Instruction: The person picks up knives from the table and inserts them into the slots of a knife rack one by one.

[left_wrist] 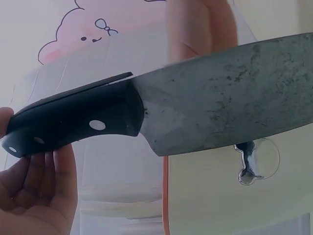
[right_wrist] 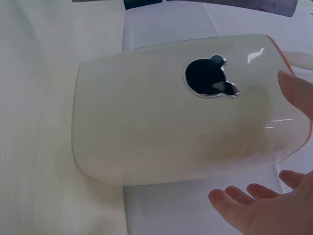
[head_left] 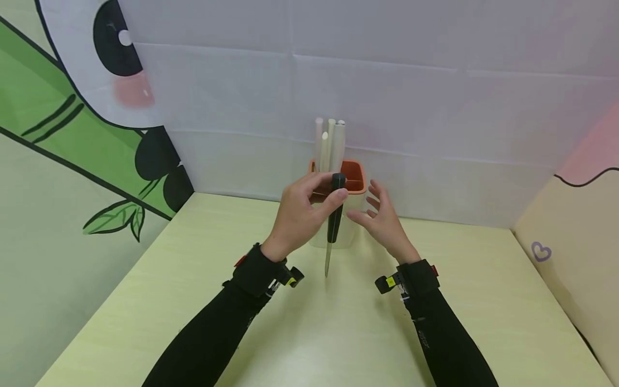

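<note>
My left hand (head_left: 299,212) pinches the black handle of a kitchen knife (head_left: 335,215) near its butt end, with the blade hanging down. Close up in the left wrist view, the wide stained blade (left_wrist: 225,93) and riveted handle (left_wrist: 83,115) show. Just behind the knife stands a cream utensil holder (right_wrist: 132,122) with an orange divided insert (head_left: 354,174) and a dark bear-shaped emblem (right_wrist: 205,77). At the holder's right side is my right hand (head_left: 387,226), its fingers spread and relaxed, holding nothing.
Several pale, slender handles (head_left: 338,142) stick up from the left part of the holder. A white sheet-covered wall (head_left: 435,118) rises right behind it. The pale wooden table (head_left: 314,344) stretches toward me, with a printed panel (head_left: 570,242) along its right edge.
</note>
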{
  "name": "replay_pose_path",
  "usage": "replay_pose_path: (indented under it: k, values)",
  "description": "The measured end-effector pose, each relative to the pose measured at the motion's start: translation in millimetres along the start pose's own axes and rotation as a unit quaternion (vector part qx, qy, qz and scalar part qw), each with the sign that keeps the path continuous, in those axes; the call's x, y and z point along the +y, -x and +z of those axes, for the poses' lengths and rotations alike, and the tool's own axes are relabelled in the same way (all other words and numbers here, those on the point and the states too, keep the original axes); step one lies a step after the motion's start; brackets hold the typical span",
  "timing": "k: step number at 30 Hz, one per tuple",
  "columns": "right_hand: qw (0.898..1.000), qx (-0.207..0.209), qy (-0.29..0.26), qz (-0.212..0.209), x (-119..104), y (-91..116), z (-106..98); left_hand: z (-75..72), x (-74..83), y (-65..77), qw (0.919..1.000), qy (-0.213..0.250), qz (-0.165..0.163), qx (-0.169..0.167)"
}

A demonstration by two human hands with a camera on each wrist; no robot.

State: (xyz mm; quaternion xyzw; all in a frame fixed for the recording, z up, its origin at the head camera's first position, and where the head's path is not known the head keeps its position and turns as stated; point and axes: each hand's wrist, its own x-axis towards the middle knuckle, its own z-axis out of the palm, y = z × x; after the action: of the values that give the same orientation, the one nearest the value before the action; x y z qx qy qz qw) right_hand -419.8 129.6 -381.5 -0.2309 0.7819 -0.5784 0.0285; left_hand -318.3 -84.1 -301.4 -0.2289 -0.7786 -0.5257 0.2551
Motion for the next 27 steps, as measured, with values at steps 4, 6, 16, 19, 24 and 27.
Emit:
replay_pose_path:
  k: [4, 6, 16, 19, 24, 27]
  values:
    - [1.000, -0.012, -0.021, 0.007, 16, -5, 11, 0.2, 0.3, 1.0, 1.0000, 0.000, 0.000, -0.002]
    - [0.999, -0.015, -0.034, 0.009, 25, -7, 16, 0.1, 0.4, 1.4, 1.0000, 0.000, 0.001, -0.003]
    - [0.997, -0.021, -0.070, 0.020, 57, -8, 32, -5.3, 1.5, 2.4, 1.0000, -0.002, 0.000, -0.003]
    - [0.997, -0.019, -0.074, 0.016, 59, -9, 35, -10.6, 1.1, 0.3, 1.0000, -0.003, 0.004, 0.004]
    - [0.997, -0.017, -0.070, 0.016, 57, -10, 38, -23.6, 3.4, -11.6, 0.9997, -0.014, 0.017, 0.012]
    - [0.997, -0.018, -0.070, 0.020, 54, -10, 39, -33.0, 6.9, -23.6, 0.9994, -0.019, 0.024, 0.017]
